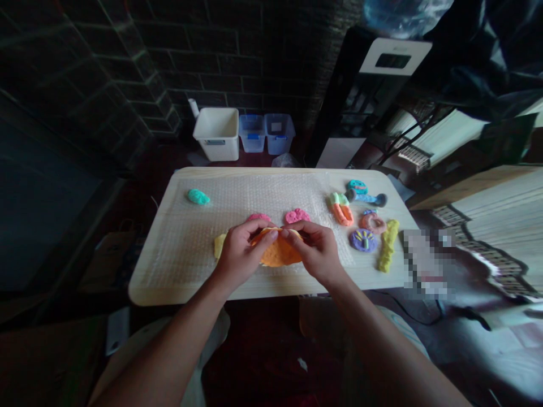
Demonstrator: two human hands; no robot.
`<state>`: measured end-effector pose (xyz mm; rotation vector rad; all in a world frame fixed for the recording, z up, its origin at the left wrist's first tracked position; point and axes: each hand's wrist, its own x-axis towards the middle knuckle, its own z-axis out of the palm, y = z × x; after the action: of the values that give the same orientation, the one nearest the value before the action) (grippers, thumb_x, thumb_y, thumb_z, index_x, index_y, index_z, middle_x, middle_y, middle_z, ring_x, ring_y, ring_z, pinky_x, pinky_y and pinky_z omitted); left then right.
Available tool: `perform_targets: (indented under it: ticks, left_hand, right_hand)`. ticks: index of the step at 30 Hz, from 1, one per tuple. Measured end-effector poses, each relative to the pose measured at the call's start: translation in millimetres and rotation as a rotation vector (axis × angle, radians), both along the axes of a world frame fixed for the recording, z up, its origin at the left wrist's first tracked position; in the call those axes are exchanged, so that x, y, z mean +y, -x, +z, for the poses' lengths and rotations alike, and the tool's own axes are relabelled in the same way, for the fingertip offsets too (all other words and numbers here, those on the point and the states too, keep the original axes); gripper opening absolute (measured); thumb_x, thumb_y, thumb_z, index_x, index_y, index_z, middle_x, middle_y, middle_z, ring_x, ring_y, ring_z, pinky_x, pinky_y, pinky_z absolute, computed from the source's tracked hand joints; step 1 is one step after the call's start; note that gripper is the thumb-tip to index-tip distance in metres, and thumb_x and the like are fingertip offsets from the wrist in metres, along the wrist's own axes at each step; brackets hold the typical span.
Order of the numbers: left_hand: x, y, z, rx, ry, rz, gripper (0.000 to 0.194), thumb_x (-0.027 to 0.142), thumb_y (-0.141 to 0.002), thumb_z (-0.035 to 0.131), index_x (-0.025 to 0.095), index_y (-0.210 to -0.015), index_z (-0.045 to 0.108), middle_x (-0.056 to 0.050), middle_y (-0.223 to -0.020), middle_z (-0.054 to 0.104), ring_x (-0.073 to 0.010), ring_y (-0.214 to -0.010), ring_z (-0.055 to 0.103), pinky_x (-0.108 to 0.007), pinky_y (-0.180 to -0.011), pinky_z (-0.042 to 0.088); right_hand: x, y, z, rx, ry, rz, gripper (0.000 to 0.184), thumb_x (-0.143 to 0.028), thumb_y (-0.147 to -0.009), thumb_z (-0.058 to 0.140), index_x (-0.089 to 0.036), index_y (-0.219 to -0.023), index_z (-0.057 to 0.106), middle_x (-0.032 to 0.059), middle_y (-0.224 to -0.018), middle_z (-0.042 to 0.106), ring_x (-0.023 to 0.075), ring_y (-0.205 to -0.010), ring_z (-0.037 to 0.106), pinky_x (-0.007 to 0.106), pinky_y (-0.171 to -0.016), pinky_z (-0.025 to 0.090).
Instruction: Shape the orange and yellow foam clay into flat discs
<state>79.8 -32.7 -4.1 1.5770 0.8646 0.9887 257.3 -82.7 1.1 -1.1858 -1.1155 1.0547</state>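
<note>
Between my two hands is a flattened piece of orange modelling clay, with a paler yellow edge along its top. My left hand pinches its upper left edge between thumb and fingers. On the other side my right hand grips the upper right edge the same way. Just beyond my fingers lie two pink clay lumps, the right one in fuller view than the left one. A yellow clay piece shows partly behind my left hand.
Bubble wrap covers much of the pale table. A teal clay lump lies far left. At the right are several clay shapes, including a purple disc and a yellow strip. Bins and a water dispenser stand behind.
</note>
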Motion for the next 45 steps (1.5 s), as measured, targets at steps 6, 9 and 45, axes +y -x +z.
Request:
perform_targets:
  ticks: [6, 9, 45]
  left_hand:
    - [0.0, -0.9, -1.1, -0.081, 0.045, 0.004, 0.022, 0.039, -0.096, 0.075, 0.019, -0.101, 0.083, -0.008, -0.102, 0.081, -0.0224, -0.097, 0.075, -0.032, -0.086, 0.058]
    - [-0.4, -0.4, -0.5, -0.058, 0.036, 0.021, 0.022, 0.038, -0.097, 0.075, 0.019, -0.101, 0.085, -0.007, -0.099, 0.081, -0.0211, -0.093, 0.075, -0.031, -0.084, 0.057]
    - [1.2, 3.8, 1.9, -0.021, 0.062, 0.031, 0.021, 0.038, -0.092, 0.079, 0.018, -0.096, 0.082, -0.01, -0.098, 0.081, -0.0276, -0.104, 0.074, -0.04, -0.094, 0.058]
  right_hand:
    - [0.3, -0.2, 1.5, 0.039, 0.019, -0.034, 0.028, -0.049, -0.082, 0.089, -0.021, -0.087, 0.085, 0.0049, -0.08, 0.08, 0.0172, -0.072, 0.071, 0.029, -0.068, 0.057]
    - [0.8, 0.1, 2.0, 0.049, 0.036, -0.019, 0.029, -0.048, -0.08, 0.09, -0.02, -0.086, 0.084, 0.0048, -0.08, 0.08, 0.0169, -0.071, 0.071, 0.029, -0.068, 0.057]
    - [0.8, 4.2, 2.7, 0.094, 0.051, 0.019, 0.027, -0.048, -0.081, 0.09, -0.023, -0.091, 0.087, 0.0042, -0.079, 0.081, 0.0162, -0.07, 0.071, 0.028, -0.065, 0.056]
